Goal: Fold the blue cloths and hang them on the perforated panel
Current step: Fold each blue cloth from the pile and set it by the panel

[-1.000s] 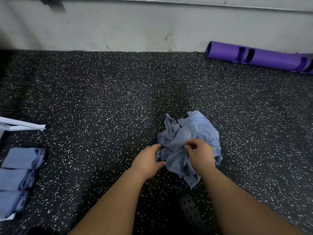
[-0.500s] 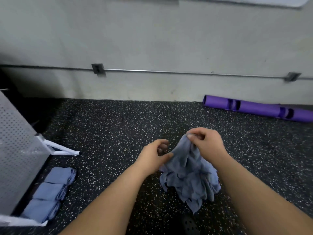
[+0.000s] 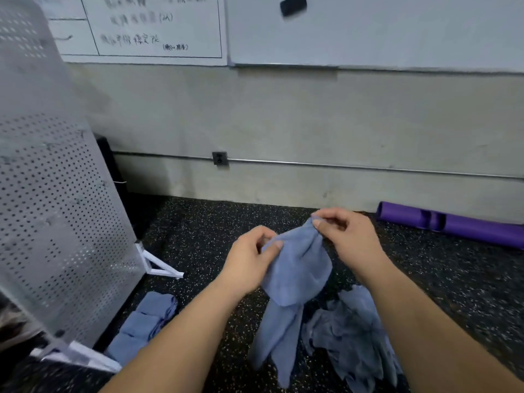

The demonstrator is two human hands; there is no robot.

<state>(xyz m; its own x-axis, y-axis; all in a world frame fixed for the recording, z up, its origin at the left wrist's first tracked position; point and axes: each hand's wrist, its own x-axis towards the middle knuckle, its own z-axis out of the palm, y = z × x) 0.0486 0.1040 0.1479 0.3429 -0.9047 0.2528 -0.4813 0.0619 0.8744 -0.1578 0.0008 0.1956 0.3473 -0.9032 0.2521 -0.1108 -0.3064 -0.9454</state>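
1. Above the black speckled rubber floor [image 3: 198, 231], mid-view, a soft, limp blue cloth [image 3: 297, 268] hangs between both hands; its top is bunched into a rounded hood shape; lower ends trail down in two loose tails.
2. L hand [image 3: 249, 259] pinches the cloth's left edge betw. thumb & curled fingers; R hand [image 3: 348, 236] pinches the top corner, higher up, thumb against forefinger.
3. Just right of the tails, a crumpled heap of more blue cloths [image 3: 354, 341] lies on the floor; wrinkled, shapeless.
4. At left, a tall grey perforated metal panel [image 3: 56, 208] stands on white angled feet [image 3: 158, 265]; rows of small round holes.
5. By the panel's base, three folded blue cloths [image 3: 144, 324] lie in a row, touching; neat rounded folds.
6. Room: rough pale concrete wall [image 3: 283, 123]; thin metal conduit [image 3: 340, 165] w/ a dark junction box [image 3: 219, 158]; whiteboards [image 3: 368, 26] above, writing blurred, w/ a black eraser [image 3: 293, 5]; a purple plastic tube [image 3: 453, 226] w/ cut-outs lies along the wall, right.
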